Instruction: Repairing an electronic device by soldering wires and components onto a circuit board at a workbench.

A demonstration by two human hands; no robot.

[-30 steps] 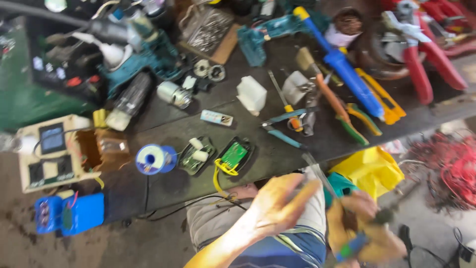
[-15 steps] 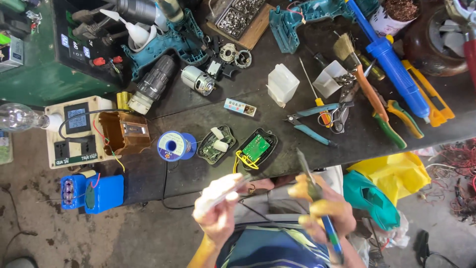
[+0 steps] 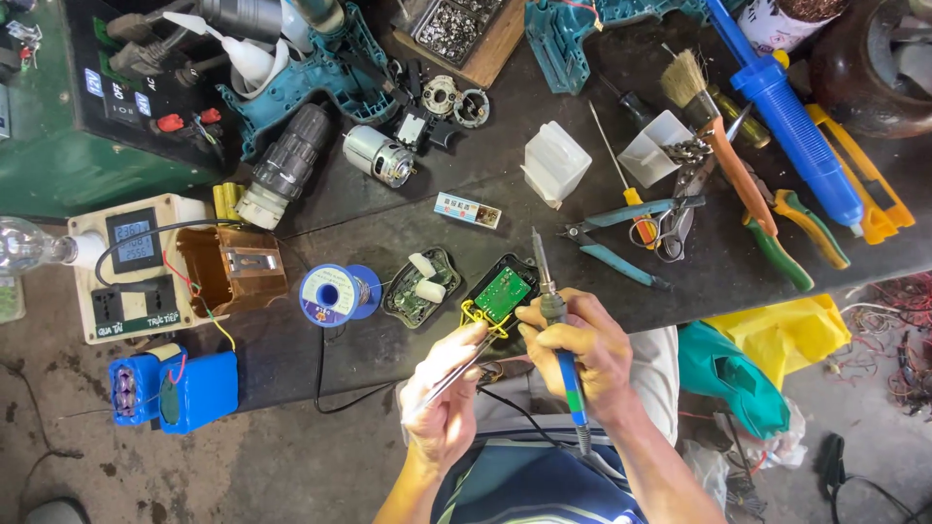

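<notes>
A small grey rectangular screen [image 3: 134,239] sits on the cream socket box [image 3: 136,267] at left; a white rectangular label [image 3: 468,210], perhaps a sticker, lies mid-table.

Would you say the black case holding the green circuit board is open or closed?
Open: the green circuit board lies exposed in its black case, no cover over it.

The green power unit [image 3: 68,107] at 10 o'clock is cut by the left and top edges, and the glass bulb [image 3: 24,247] at 9 o'clock loses its left part. At 12 o'clock the tray of screws [image 3: 456,34] and the teal drill shell [image 3: 592,24] go out of the top edge. The dark round pot [image 3: 874,58] at 2 o'clock is half outside. The right hand [image 3: 578,344] covers the middle of the soldering iron [image 3: 544,277]. What the left hand [image 3: 442,393] pinches is too thin to tell.
</notes>
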